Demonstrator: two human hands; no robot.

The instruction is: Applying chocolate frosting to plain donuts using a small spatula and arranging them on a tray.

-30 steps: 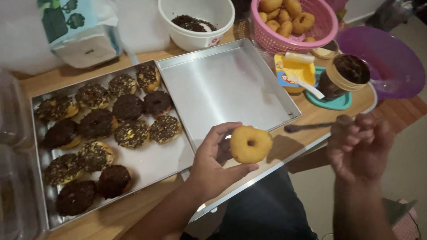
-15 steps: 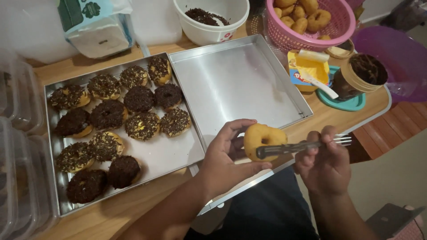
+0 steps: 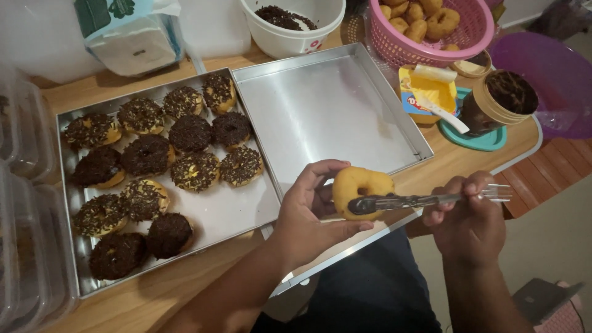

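My left hand holds a plain yellow doughnut over the front edge of an empty metal tray. My right hand grips a metal fork by its tines end; the fork's handle tip, dark with chocolate, rests on the doughnut's top. To the left, a second metal tray carries several doughnuts coated in chocolate and sprinkles.
Along the back stand a white bowl of chocolate sprinkles, a pink basket of plain doughnuts, a yellow tub with a white spoon, a jar of chocolate spread and a purple basin. Clear plastic boxes sit at the left.
My right hand picked up the fork from the table edge and brought its handle onto the doughnut. The left hand has kept hold of the doughnut.
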